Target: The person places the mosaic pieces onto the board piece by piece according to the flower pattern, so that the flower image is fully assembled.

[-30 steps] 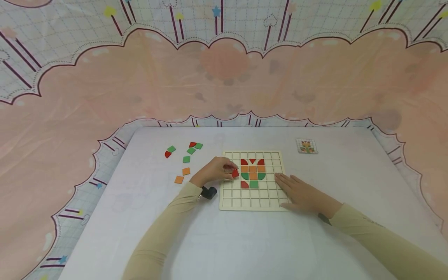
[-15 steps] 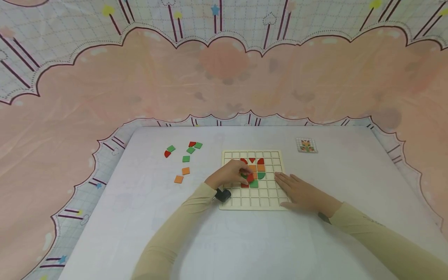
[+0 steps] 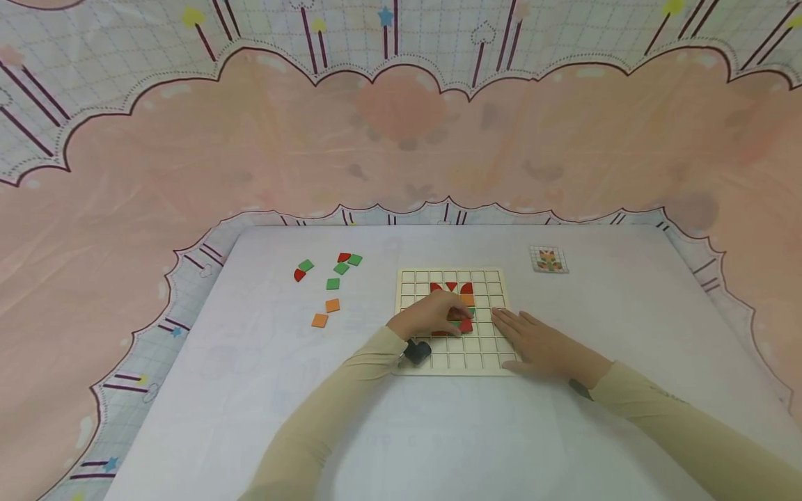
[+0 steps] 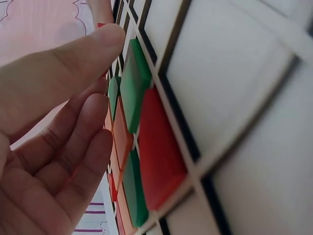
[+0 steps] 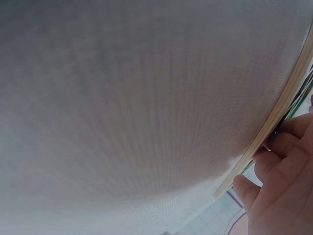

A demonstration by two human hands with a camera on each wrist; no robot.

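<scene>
My left hand (image 3: pixel 434 313) reaches over the gridded wooden board (image 3: pixel 489 358), its thumb and fingers pinching a red tile (image 3: pixel 466 325) low over the grid, to the right of the pattern's bottom row. In the left wrist view only a sliver of that tile shows behind the thumb; a green square tile (image 4: pixel 134 85) and a red quarter-round tile (image 4: pixel 159 152) lie in the grid close by. Red and orange tiles, among them an orange square (image 3: pixel 467 300), form the part of the pattern that my hand leaves visible. With fingers stretched out, my right hand (image 3: pixel 544 348) rests on the board's right edge.
Loose on the white table (image 3: pixel 263 390), left of the board, are several green tiles (image 3: pixel 333 284), two red tiles (image 3: pixel 299 275) and two orange squares (image 3: pixel 333 305). A small pattern card (image 3: pixel 548 259) lies at the back right. Patterned cloth (image 3: pixel 401 160) hangs behind the table.
My left hand has carried the red tile rightward from the board's left side across the pattern to the right end of its bottom row. My right hand has stayed put.
</scene>
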